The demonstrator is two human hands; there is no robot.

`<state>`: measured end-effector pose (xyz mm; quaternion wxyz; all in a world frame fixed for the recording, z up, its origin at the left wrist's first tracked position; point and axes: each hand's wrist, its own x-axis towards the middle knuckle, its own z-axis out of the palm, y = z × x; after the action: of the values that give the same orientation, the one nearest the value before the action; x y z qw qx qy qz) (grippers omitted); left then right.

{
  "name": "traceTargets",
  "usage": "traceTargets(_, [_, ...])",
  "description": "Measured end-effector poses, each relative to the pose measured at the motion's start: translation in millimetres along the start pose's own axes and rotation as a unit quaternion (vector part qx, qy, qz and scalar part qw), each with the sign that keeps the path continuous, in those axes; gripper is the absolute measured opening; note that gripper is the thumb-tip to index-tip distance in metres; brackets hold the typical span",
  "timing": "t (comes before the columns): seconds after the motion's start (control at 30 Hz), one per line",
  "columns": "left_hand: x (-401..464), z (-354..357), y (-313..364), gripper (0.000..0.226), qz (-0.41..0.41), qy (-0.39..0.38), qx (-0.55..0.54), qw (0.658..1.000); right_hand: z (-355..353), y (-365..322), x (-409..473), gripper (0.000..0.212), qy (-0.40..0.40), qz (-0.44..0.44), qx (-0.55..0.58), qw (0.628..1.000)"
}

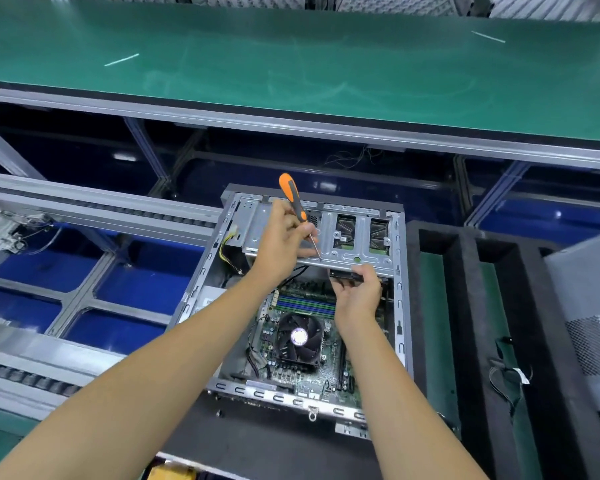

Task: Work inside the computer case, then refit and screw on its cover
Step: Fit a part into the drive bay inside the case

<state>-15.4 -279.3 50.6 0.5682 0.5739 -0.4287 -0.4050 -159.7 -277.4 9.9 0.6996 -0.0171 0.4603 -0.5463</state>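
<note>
While one screwdriver (293, 199) fills left hand (283, 237), one open case (291, 306)

A dark work surface (257, 452) is carrying the open computer case (201, 282), which is lying on its side with the motherboard facing up. Just right of the case, black foam dividers (465, 306) are standing in rows, with green matting (437, 341) showing between them. A grey perforated panel (589, 306) is leaning at the far right edge. Beyond the case, a long green bench top (291, 64) is stretching across the far side, with two thin pale strips (122, 59) lying on it, well apart.
</note>
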Motion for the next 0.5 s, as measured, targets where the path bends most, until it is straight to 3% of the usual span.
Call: traceTargets(0.5, [0.6,0.6,0.6,0.026,0.002,0.021,-0.03,0.999,-1.5,1.9,3.0,0.012,-0.022,-0.015,0.009,1.0])
